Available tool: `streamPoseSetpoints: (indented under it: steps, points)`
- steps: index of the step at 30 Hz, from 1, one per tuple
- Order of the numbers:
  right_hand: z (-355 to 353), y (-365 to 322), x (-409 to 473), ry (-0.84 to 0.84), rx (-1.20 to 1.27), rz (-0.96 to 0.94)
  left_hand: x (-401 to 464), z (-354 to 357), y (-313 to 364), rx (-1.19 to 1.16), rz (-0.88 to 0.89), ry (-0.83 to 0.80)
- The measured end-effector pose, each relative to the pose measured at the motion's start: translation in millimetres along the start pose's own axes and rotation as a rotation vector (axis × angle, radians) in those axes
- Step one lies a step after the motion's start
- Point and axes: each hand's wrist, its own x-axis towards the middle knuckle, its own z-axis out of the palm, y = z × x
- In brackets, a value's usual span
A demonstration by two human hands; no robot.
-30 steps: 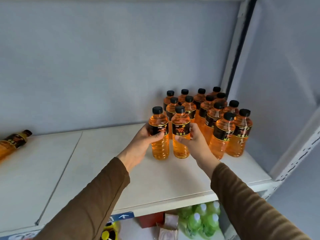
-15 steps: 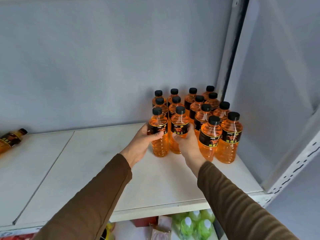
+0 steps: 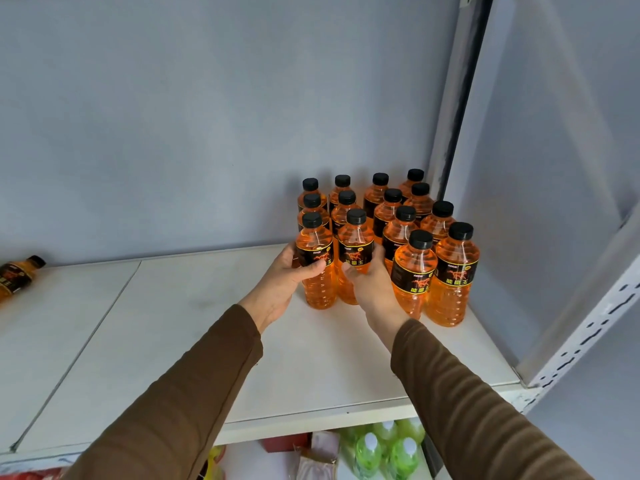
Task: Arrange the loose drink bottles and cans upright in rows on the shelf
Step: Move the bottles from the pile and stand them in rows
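Two orange drink bottles with black caps and black labels stand upright side by side at centre frame, on the white shelf (image 3: 180, 327). Your left hand (image 3: 282, 289) grips the left front bottle (image 3: 316, 261), fingers curled round its label from the left, thumb across the front. Your right hand (image 3: 369, 287) grips the right front bottle (image 3: 355, 252), thumb on the label and fingers wrapped round the far side, where they are hidden. The two bottles touch or nearly touch; you cannot tell which. Directly behind them and to their right stands the block of upright bottles (image 3: 391, 209) of the same kind, set in rows running back to the grey wall (image 3: 207, 116) and close to the right side panel (image 3: 554, 168). Its two nearest bottles, at centre right, sit just beside your right wrist. One more bottle of the same drink, the lying bottle (image 3: 15, 277), rests on its side at the left edge of the frame, well apart from the group. Both of your forearms wear brown sleeves (image 3: 194, 393). Below the shelf's front edge, at lower centre, green bottles with white caps (image 3: 384, 452) show on a lower level, next to some red and pale packaging, too blurred to identify.
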Motion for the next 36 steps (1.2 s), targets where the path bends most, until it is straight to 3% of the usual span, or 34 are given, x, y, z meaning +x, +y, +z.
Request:
streamPoseSetpoints:
  steps: [18,25,32,36]
  points:
    - [-2,-5,-1,-0.027,-0.001,0.063,-1,-4,-2,0.225,0.037,0.069]
    - [-3,-6,-7,-0.014,-0.008,0.079,-13,-8,-7,0.556,0.079,0.044]
    - [-3,-3,-23,-0.006,0.012,0.109,-43,-30,-14,1.101,0.013,0.067]
    - [3,-2,-45,-0.033,0.011,0.1,-66,-44,-16,1.247,-0.013,0.063]
